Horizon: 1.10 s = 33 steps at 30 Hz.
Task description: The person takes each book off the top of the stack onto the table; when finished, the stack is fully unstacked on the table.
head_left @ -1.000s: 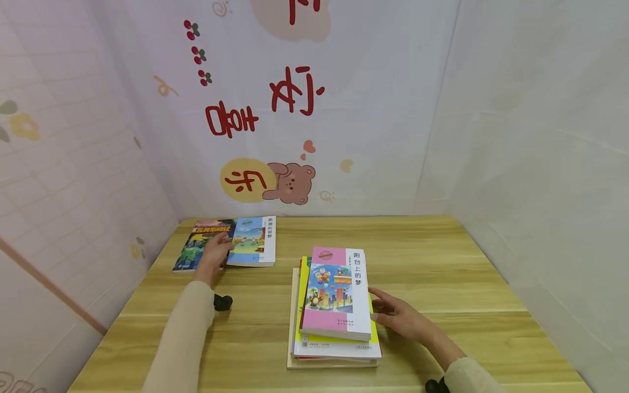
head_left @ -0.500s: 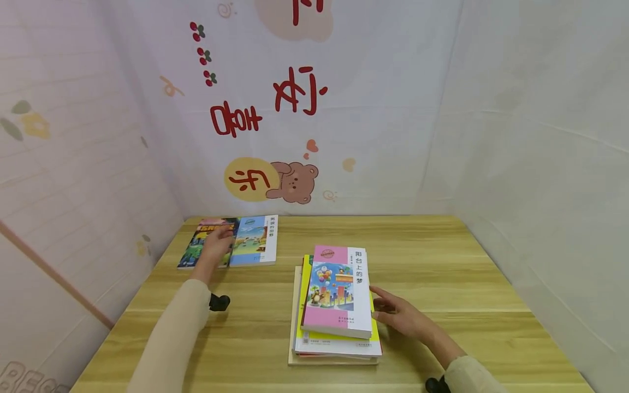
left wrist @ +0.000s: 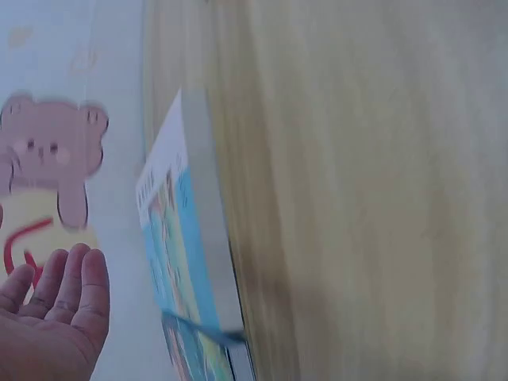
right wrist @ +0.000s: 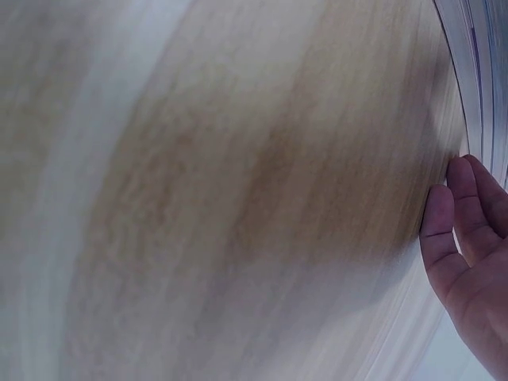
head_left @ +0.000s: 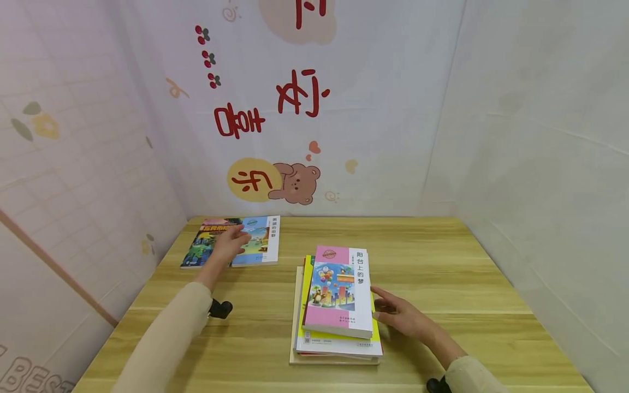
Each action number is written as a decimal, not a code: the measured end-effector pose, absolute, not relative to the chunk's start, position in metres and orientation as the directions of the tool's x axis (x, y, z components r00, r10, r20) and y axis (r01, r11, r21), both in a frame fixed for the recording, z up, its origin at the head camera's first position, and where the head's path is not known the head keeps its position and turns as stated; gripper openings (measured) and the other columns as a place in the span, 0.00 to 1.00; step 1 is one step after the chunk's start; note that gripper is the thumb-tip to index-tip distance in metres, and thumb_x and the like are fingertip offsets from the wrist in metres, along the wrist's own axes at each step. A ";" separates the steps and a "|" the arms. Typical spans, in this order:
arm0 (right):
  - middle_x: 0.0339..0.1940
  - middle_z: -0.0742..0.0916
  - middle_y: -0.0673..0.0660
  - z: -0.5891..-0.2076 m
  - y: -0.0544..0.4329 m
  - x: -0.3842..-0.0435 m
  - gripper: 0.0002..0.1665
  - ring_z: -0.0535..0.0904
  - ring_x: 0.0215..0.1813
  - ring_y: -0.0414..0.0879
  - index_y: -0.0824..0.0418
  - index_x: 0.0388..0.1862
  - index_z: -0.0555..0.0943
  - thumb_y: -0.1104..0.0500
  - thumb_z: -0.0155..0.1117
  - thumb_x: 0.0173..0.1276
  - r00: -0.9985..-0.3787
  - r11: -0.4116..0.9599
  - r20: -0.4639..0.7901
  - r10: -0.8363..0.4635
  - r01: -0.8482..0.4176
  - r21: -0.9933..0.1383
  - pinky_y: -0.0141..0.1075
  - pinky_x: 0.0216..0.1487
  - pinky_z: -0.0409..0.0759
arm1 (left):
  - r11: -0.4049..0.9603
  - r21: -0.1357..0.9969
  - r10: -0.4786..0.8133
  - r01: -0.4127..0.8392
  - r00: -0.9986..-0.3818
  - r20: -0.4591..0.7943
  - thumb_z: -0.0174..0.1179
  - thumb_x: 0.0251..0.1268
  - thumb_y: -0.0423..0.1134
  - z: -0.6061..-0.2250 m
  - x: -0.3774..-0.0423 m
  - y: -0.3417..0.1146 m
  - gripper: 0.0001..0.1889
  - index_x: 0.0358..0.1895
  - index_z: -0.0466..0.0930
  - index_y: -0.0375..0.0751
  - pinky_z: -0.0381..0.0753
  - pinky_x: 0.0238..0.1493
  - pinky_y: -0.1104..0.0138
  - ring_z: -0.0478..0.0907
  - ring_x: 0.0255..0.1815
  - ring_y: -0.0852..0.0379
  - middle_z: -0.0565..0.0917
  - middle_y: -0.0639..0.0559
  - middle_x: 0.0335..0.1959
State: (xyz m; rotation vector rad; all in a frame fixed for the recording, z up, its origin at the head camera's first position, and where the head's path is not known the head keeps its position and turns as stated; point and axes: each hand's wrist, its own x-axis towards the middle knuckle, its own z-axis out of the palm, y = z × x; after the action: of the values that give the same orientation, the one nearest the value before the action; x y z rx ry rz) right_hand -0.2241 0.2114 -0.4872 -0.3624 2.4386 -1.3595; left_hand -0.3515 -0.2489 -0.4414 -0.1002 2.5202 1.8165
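Note:
Two books lie side by side at the table's back left: a dark green one point(head_left: 202, 248) and a blue-and-white one point(head_left: 260, 245) point(left wrist: 171, 238). My left hand point(head_left: 231, 243) point(left wrist: 55, 317) lies over them with straight fingers. A stack of several books point(head_left: 336, 311) sits mid-table, with a pink-and-white book point(head_left: 339, 289) on top. My right hand point(head_left: 400, 316) point(right wrist: 468, 238) rests on the table with relaxed fingers against the stack's right edge point(right wrist: 476, 63).
The wooden table point(head_left: 442, 262) is boxed in by white decorated walls at the back and both sides. A bear sticker point(head_left: 295, 183) point(left wrist: 51, 151) is on the back wall. Bare tabletop lies to the right of the stack.
My left hand has slid slightly right across the two books at the back left. My right hand has stayed beside the stack.

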 end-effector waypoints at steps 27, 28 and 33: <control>0.65 0.76 0.70 -0.488 0.210 -0.223 0.39 0.72 0.65 0.63 0.55 0.78 0.62 0.52 0.63 0.72 -0.915 0.513 -0.163 -0.370 -0.055 -0.857 0.60 0.64 0.67 | 0.068 0.994 0.172 -0.090 -0.980 -0.101 0.63 0.69 0.42 -0.460 -0.240 -0.135 0.32 0.72 0.65 0.35 0.80 0.54 0.51 0.78 0.53 0.50 0.77 0.41 0.55; 0.65 0.76 0.70 -0.488 0.210 -0.223 0.39 0.72 0.66 0.64 0.56 0.78 0.62 0.52 0.63 0.72 -0.914 0.513 -0.164 -0.371 -0.055 -0.857 0.61 0.64 0.67 | 0.064 0.994 0.177 -0.089 -0.979 -0.099 0.63 0.69 0.42 -0.461 -0.240 -0.134 0.32 0.72 0.64 0.35 0.80 0.54 0.52 0.78 0.52 0.50 0.76 0.41 0.55; 0.65 0.76 0.70 -0.487 0.211 -0.223 0.39 0.71 0.66 0.64 0.55 0.78 0.62 0.51 0.64 0.72 -0.916 0.528 -0.166 -0.364 -0.057 -0.847 0.60 0.64 0.68 | 0.048 0.995 0.203 -0.091 -0.974 -0.099 0.63 0.69 0.41 -0.466 -0.239 -0.128 0.34 0.74 0.61 0.34 0.80 0.52 0.54 0.78 0.50 0.50 0.75 0.39 0.57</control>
State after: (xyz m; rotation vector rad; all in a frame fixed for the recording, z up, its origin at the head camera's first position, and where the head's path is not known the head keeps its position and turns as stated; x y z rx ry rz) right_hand -0.2229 0.2110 -0.4875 -0.3497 2.4481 -1.3402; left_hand -0.2389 -0.1276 -0.4661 0.1149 2.1085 2.0285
